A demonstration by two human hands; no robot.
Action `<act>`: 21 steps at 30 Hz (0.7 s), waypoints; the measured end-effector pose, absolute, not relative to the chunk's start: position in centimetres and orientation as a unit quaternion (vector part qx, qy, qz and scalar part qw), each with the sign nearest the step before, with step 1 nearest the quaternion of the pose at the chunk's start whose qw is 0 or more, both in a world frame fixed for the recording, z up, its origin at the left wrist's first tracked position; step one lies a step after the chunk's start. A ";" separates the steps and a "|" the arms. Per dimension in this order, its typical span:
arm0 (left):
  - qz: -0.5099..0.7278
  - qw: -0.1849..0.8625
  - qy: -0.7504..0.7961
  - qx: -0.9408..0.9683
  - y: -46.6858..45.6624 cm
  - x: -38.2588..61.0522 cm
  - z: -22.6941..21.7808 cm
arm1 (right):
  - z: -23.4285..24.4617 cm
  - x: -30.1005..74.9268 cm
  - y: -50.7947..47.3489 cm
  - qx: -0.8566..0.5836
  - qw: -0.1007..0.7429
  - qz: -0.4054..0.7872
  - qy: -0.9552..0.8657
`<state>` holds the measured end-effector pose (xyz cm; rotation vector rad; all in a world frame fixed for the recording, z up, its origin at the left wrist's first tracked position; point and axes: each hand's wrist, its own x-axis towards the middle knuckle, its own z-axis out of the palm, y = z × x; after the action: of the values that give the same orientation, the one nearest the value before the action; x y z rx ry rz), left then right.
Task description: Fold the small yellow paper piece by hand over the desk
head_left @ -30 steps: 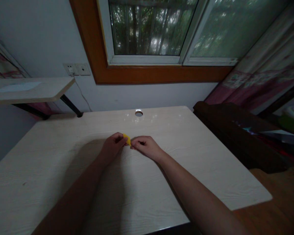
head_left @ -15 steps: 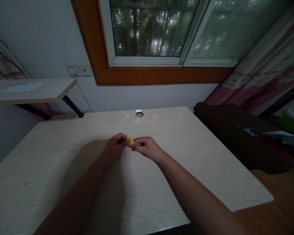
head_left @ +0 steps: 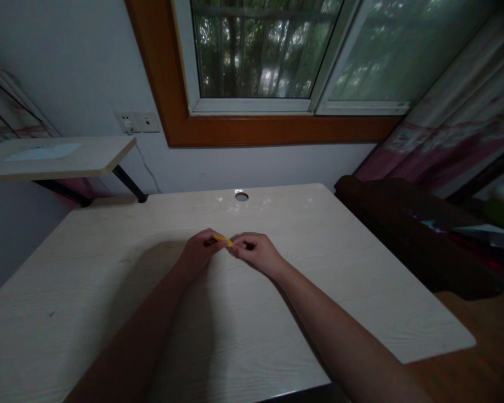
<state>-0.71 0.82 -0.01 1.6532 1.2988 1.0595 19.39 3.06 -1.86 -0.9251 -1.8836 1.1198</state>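
Note:
A small, thin yellow piece (head_left: 223, 240), which looks like folded paper, is held low over the desk (head_left: 269, 313), seen nearly edge-on. My left hand (head_left: 198, 251) pinches its left part between thumb and fingers, and these cover some of it. At its right tip, my right hand (head_left: 258, 253) has thumb and forefinger closed on the end. The two hands' fingertips almost meet. Whether the piece touches the desk I cannot tell.
Beyond the hands is a round cable hole (head_left: 242, 197) in the desk. A raised shelf (head_left: 109, 159) on black legs stands at the left, bearing a pale sheet (head_left: 44, 151). A window (head_left: 264, 56) is behind; a dark brown piece of furniture (head_left: 373, 207) stands to the right.
The yellow piece has tilted from showing a broad face to nearly edge-on. My right fingers have shifted slightly at its right end. The view has moved a little.

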 end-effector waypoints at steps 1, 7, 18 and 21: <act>0.419 0.385 0.511 0.645 0.8 -0.8 -0.1 | -1.8 19.4 3.1 -0.366 0.380 0.433 -0.730; 0.400 0.422 0.528 0.619 0.7 -0.9 -1.1 | -1.7 19.5 3.1 -0.387 0.404 0.492 -0.668; 0.380 0.392 0.526 0.651 0.3 -0.7 -0.8 | -1.6 19.3 3.0 -0.378 0.384 0.515 -0.667; 0.386 0.396 0.531 0.642 0.3 -0.7 -1.1 | -1.6 19.3 3.0 -0.383 0.381 0.503 -0.675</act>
<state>-0.66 0.33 -1.06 1.6264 1.3466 0.9786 19.33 3.03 -1.61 -0.9772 -1.7219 1.2826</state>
